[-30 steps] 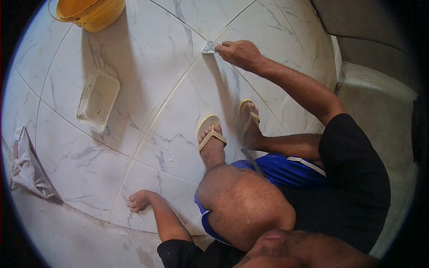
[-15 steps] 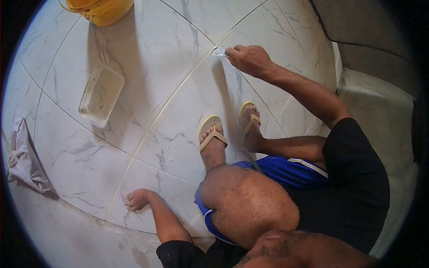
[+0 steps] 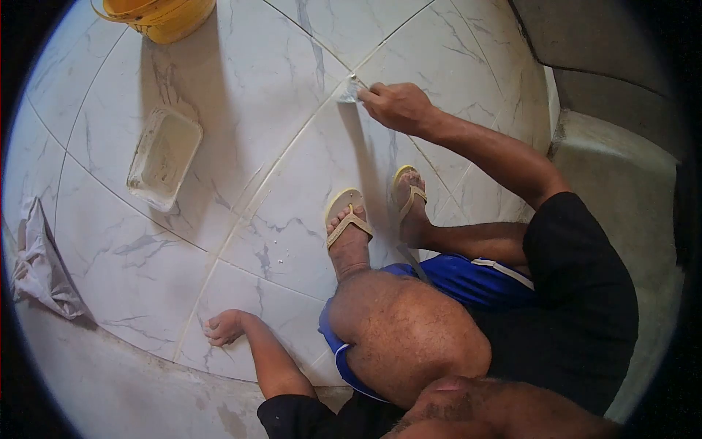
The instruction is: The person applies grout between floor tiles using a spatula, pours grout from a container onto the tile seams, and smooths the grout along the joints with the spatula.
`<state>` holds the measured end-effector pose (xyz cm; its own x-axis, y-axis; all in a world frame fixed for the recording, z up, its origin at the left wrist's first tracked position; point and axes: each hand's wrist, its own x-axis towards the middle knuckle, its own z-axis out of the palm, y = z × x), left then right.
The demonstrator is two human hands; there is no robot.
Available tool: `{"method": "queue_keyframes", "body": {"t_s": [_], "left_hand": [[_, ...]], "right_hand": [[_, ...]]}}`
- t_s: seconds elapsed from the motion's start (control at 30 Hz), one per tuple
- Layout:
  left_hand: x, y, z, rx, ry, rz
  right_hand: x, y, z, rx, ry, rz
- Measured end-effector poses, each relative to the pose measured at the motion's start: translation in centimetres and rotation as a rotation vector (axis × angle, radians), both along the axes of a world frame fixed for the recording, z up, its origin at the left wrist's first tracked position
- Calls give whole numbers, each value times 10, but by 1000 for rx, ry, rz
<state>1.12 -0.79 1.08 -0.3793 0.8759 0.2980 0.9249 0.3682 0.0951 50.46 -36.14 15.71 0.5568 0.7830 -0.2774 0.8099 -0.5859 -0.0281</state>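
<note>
My right hand (image 3: 398, 106) is closed around a small putty knife (image 3: 348, 93), its handle mostly hidden by my fingers. The thin, shiny blade is at the pale grout line (image 3: 296, 137), just below the spot where the tile seams cross. Whether the blade presses on the floor is hard to see. My left hand (image 3: 224, 327) rests on the tile at lower left, fingers curled in and nothing visible in them. Marble-patterned white tiles (image 3: 292, 212) lie under both hands.
A white plastic tub (image 3: 165, 159) smeared with pale paste stands at left. Beyond it is a yellow bucket (image 3: 164, 18). A white cloth (image 3: 45, 267) lies by the low ledge at far left. Small crumbs (image 3: 281, 261) dot the tile near my sandalled foot (image 3: 347, 234).
My right hand has shifted a little left and down with the putty knife, and the blade has turned to point more downward. My left hand stays in place.
</note>
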Motion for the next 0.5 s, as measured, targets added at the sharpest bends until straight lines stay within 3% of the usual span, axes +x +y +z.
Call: {"method": "queue_keyframes", "body": {"t_s": [0.17, 0.33, 0.5], "left_hand": [[-13, 3, -12, 16, 27, -2], [-3, 3, -3, -24, 6, 27], [-10, 5, -7, -19, 1, 21]], "right_hand": [[-15, -35, 16, 37, 108, -175], [-34, -63, -9, 31, 278, -414], [-30, -60, -28, 80, 296, -459]]}}
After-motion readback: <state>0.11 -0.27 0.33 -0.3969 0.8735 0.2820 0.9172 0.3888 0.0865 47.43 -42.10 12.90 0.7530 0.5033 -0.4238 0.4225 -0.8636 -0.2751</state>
